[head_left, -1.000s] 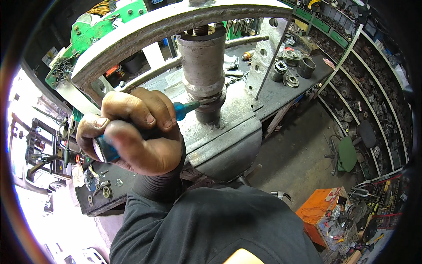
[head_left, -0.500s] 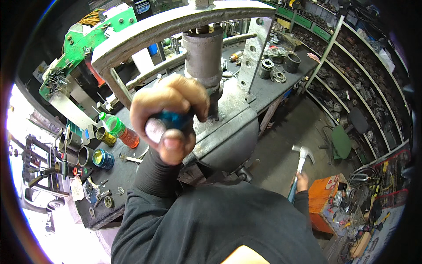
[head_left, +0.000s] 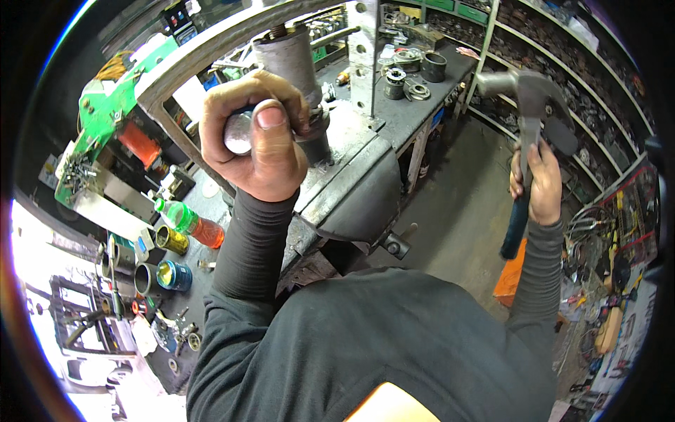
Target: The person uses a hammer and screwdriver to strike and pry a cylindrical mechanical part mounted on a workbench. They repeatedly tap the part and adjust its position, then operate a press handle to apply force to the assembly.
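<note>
My left hand (head_left: 254, 141) is closed round a thick tool with a round, bare metal end (head_left: 238, 133), held up in front of the press cylinder (head_left: 287, 67). Its blue body is mostly hidden by my fingers and its far end cannot be seen, so I cannot tell its exact kind. On the right, my right hand (head_left: 541, 181) grips a claw hammer (head_left: 529, 105) by its shaft, above the dark blue grip. The hammer stands upright, head at the top, well apart from the left hand. Beneath the cylinder lies a grey metal plate (head_left: 351, 144).
A pale press frame (head_left: 211, 49) arches over the workbench (head_left: 450, 74). Left of my arm stand a bottle of red liquid (head_left: 193, 226), a blue can (head_left: 174, 276) and small metal parts. Shelves of parts (head_left: 555, 63) line the right; an orange cabinet (head_left: 508, 278) sits below my right forearm.
My right hand has swung the hammer up from low on the right to shoulder height. My left hand has turned, still holding the tool, and the view has shifted to the right.
</note>
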The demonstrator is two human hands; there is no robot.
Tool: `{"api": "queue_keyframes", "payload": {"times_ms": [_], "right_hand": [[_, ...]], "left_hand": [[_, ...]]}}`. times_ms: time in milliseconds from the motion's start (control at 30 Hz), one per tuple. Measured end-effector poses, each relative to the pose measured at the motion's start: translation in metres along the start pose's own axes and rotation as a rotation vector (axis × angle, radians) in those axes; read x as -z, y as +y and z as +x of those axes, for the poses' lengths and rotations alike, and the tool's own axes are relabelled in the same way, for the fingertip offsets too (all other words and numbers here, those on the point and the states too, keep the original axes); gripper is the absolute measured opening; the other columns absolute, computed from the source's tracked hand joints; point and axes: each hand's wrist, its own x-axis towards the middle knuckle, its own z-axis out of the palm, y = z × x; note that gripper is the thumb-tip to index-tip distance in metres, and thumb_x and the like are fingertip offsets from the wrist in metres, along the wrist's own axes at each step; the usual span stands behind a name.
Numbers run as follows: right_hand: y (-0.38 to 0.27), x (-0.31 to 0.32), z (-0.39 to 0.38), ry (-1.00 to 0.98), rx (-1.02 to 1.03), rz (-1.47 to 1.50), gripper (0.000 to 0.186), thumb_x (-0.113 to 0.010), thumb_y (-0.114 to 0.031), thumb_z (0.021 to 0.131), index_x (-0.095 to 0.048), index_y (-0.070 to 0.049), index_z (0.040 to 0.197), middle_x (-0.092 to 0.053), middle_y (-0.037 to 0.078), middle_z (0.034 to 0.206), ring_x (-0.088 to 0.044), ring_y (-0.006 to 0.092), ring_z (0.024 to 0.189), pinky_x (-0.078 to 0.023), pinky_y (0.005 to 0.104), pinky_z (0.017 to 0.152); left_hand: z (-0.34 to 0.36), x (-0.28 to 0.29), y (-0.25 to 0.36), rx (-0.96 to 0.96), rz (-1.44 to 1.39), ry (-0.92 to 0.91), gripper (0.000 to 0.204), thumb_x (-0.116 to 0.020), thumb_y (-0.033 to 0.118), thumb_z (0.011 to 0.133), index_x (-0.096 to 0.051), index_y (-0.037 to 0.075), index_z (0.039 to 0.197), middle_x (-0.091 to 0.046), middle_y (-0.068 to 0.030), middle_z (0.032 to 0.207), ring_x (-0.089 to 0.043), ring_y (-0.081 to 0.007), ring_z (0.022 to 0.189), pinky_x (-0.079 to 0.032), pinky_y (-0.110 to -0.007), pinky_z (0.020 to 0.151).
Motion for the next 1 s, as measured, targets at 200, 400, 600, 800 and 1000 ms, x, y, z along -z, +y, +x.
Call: {"api": "queue_keyframes", "payload": {"times_ms": [200,400,600,800,1000], "right_hand": [[-0.085,-0.037,0.046,-0.258,0.564,-0.587,0.037,-0.049,-0.038,0.101,-0.057,-0.002,0.105,-0.045,-0.003,0.066,-0.038,0.0049,0.053,-0.032,0.0215,0.049],[-0.183,-0.106,0.074,-0.452,0.853,-0.781,0.023,-0.057,-0.020,0.096,-0.058,0.002,0.104,-0.057,0.011,0.071,-0.055,0.0193,0.055,-0.046,0.0319,0.055],[-0.231,-0.111,0.071,-0.452,1.008,-0.942,0.022,-0.057,-0.019,0.094,-0.059,0.002,0.102,-0.058,0.012,0.072,-0.056,0.0197,0.056,-0.047,0.0320,0.056],[-0.241,-0.103,0.065,-0.446,1.058,-0.995,0.021,-0.058,-0.018,0.093,-0.060,0.001,0.101,-0.059,0.012,0.073,-0.057,0.0200,0.057,-0.048,0.0321,0.057],[-0.243,-0.097,0.067,-0.433,1.103,-1.007,0.021,-0.059,-0.017,0.091,-0.061,0.001,0.100,-0.060,0.012,0.075,-0.058,0.0203,0.059,-0.049,0.0323,0.057]], "left_hand": [[0.001,-0.015,0.005,0.163,0.111,0.126,0.014,-0.065,0.006,0.091,-0.053,0.000,0.089,-0.060,-0.0101,0.074,-0.055,-0.0120,0.055,-0.046,-0.025,0.048],[0.002,-0.015,0.013,0.241,0.189,0.211,0.011,-0.059,0.001,0.090,-0.051,0.000,0.082,-0.055,-0.0072,0.061,-0.051,-0.0115,0.048,-0.041,-0.025,0.045],[0.011,-0.033,0.006,0.261,0.189,0.230,0.013,-0.057,-0.001,0.089,-0.050,0.000,0.078,-0.052,-0.0067,0.057,-0.049,-0.0118,0.046,-0.040,-0.025,0.044],[0.010,-0.029,0.007,0.262,0.148,0.196,0.012,-0.057,-0.001,0.089,-0.050,-0.001,0.079,-0.052,-0.0073,0.057,-0.047,-0.0117,0.047,-0.039,-0.025,0.044],[0.008,-0.028,0.009,0.256,0.206,0.204,0.013,-0.058,0.001,0.089,-0.050,-0.001,0.079,-0.052,-0.0073,0.057,-0.048,-0.0117,0.047,-0.039,-0.025,0.044]]}}
